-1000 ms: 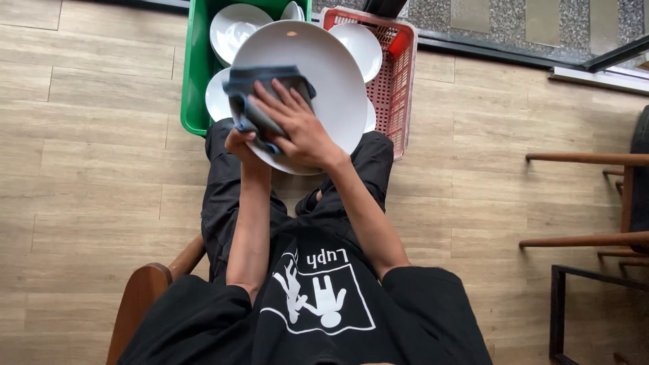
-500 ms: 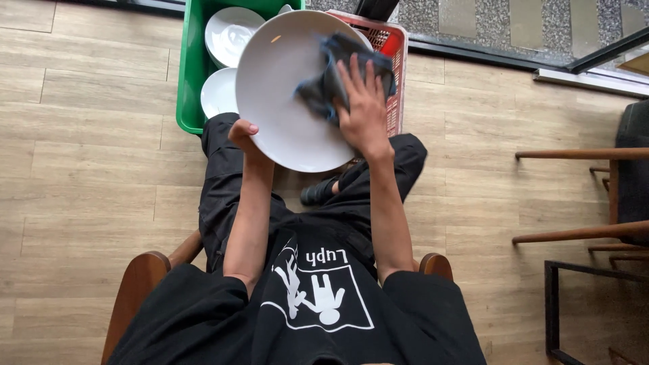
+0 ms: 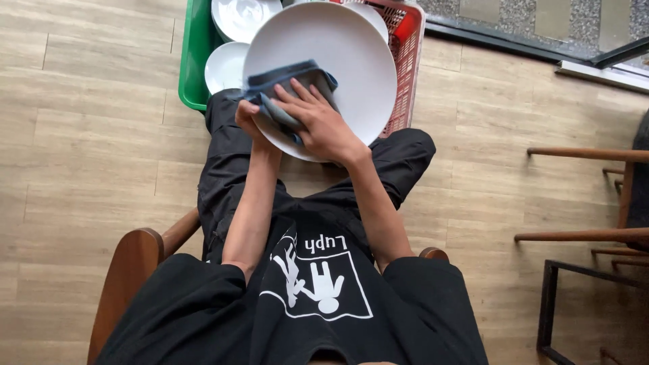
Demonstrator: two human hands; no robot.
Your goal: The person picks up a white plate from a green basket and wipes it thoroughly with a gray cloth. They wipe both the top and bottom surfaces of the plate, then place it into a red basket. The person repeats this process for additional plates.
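Wooden chair: under you; its curved, polished brown armrest shows at lower left, smooth and rounded.
Green crate: hard plastic, straight-walled, on the floor ahead of your knees.
Small white dishes: round, glossy, stacked inside the green crate.
Your left hand: clenched on the near-left rim of the large plate, thumb over the edge. Judgement: keep this grip firm and low so the plate stays put under the wiping pressure.
Cloth: blue-grey, soft, folded thick; it lies on the left part of the plate's face.
Large white plate: the piece in hand, held above your lap, tilted toward you; round, wide-rimmed, matte-smooth ceramic.
Your right hand: fingers spread flat, pressing the cloth onto the plate, grasping it against the surface. Judgement: sweep in arcs following the rim, with even pressure, and turn the plate for the unwiped right side.
Red crate: perforated plastic, behind the plate, holding another white dish.
Floor: pale wood-grain planks.
Other chairs: far right, wooden rails on dark metal legs.
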